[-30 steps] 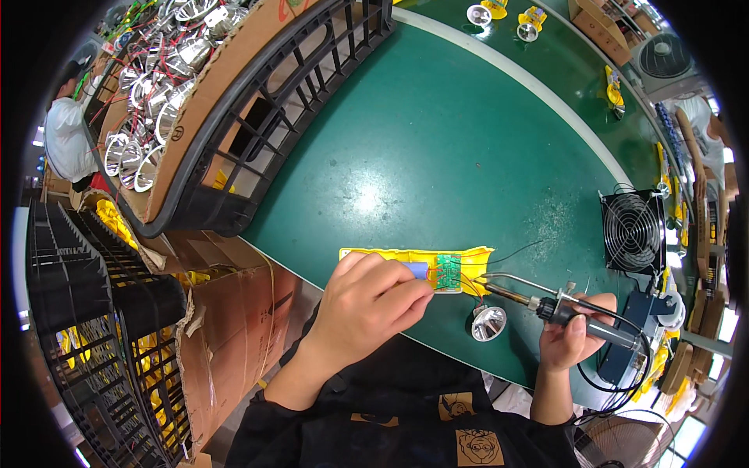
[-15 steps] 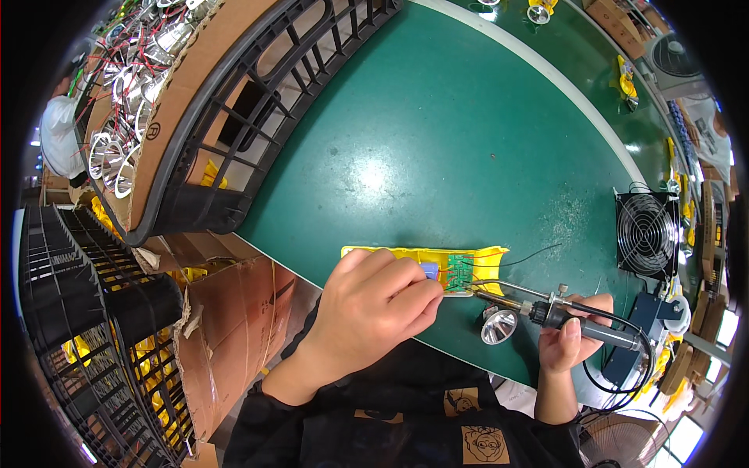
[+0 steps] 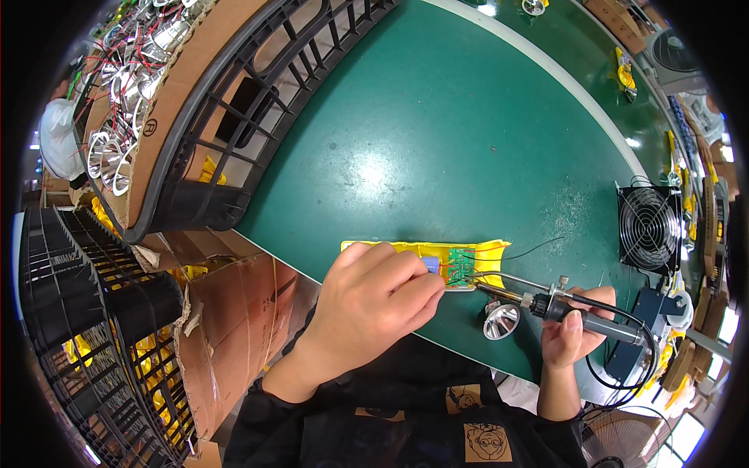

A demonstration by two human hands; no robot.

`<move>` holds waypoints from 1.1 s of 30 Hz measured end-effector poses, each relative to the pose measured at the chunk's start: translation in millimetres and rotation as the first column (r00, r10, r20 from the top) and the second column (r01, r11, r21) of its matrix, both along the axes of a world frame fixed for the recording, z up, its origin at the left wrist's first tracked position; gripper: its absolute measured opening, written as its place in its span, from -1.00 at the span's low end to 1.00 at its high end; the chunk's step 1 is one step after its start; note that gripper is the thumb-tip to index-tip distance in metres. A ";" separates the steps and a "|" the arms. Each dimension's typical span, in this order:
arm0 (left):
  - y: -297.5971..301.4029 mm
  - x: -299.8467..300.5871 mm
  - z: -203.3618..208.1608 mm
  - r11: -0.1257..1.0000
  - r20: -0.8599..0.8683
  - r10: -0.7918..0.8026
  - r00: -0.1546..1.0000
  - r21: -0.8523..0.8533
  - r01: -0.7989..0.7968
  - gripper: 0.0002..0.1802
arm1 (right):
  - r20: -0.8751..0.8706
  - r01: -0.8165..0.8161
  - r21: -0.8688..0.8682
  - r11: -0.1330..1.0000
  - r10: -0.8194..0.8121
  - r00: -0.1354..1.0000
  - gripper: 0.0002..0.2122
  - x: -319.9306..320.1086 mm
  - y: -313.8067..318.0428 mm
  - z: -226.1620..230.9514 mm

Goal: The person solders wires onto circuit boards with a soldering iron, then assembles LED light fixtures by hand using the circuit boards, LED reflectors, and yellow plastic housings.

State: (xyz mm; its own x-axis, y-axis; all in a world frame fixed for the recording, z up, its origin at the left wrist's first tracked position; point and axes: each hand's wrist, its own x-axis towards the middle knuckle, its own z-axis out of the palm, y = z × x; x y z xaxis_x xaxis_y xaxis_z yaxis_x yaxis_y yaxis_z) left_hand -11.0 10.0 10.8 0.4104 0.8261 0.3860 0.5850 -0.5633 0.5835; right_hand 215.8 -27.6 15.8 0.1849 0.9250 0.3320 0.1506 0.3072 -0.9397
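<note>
A yellow plastic flashlight housing (image 3: pixel 491 253) lies on the green table near its front edge. Inside it are a green circuit board (image 3: pixel 460 262) and a blue cylindrical cell (image 3: pixel 431 264), with thin wires around them. My left hand (image 3: pixel 370 300) covers the housing's left part, its fingers pinched together by the board's lower left; what they grip is hidden. My right hand (image 3: pixel 576 331) is closed around a soldering iron (image 3: pixel 601 324) with a thin metal feed tube. The iron's tip reaches the board's lower right corner. A silver reflector lamp (image 3: pixel 500 321) lies just below the iron.
A black plastic crate (image 3: pixel 199 179) stands at the table's left, next to a carton of reflectors (image 3: pixel 113 160). Stacked black crates (image 3: pixel 94 312) hold yellow parts. To the right are a black fan (image 3: pixel 649 226) and a dark blue box (image 3: pixel 638 331) with the iron's cable looping past it.
The iron and right hand have shifted very slightly against the board, with the tip still at its lower right corner. A red wire across the housing's right end no longer shows there.
</note>
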 end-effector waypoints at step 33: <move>1.8 -2.2 -5.6 0.999 0.021 -0.023 1.000 0.046 0.022 -0.83 | -0.218 0.162 0.104 0.981 -0.136 0.966 -0.75 18.5 4.8 9.3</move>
